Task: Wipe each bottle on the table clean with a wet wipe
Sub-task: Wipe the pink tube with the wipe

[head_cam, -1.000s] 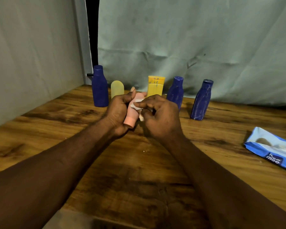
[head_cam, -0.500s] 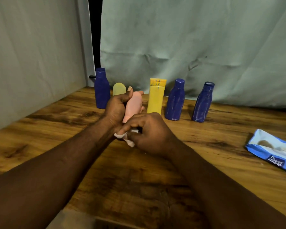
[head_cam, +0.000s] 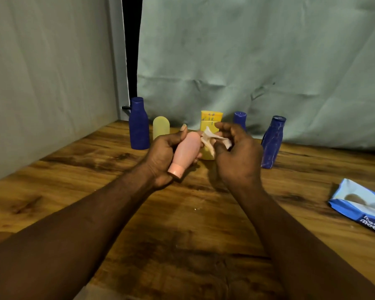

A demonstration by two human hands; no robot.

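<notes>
Above the middle of the wooden desk (head_cam: pixel 182 224), the left hand (head_cam: pixel 160 156) grips a pink bottle (head_cam: pixel 185 150), with the fingers and thumb curled round its body. The bottle is smooth and matte, a pale salmon colour. It is rounded at the base and narrows to a short pink cap (head_cam: pixel 175 169). It is tilted, with the cap toward the person and the base pointing away. Just beside the base, the right hand (head_cam: pixel 236 159) pinches a crumpled white wet wipe (head_cam: pixel 211 138) between thumb and fingers, and the wipe's edge meets the bottle's far end.

Behind the hands, near the grey curtain (head_cam: pixel 258 50), stands a row: a tall blue bottle (head_cam: pixel 139 124), a short pale yellow bottle (head_cam: pixel 161 127), a yellow tube (head_cam: pixel 211 119) partly hidden by the wipe, a middle blue bottle (head_cam: pixel 239 118) mostly hidden by the right hand, and a leaning blue bottle (head_cam: pixel 272 141). A blue pack of wipes (head_cam: pixel 364 210) lies at the desk's right edge, well apart.
</notes>
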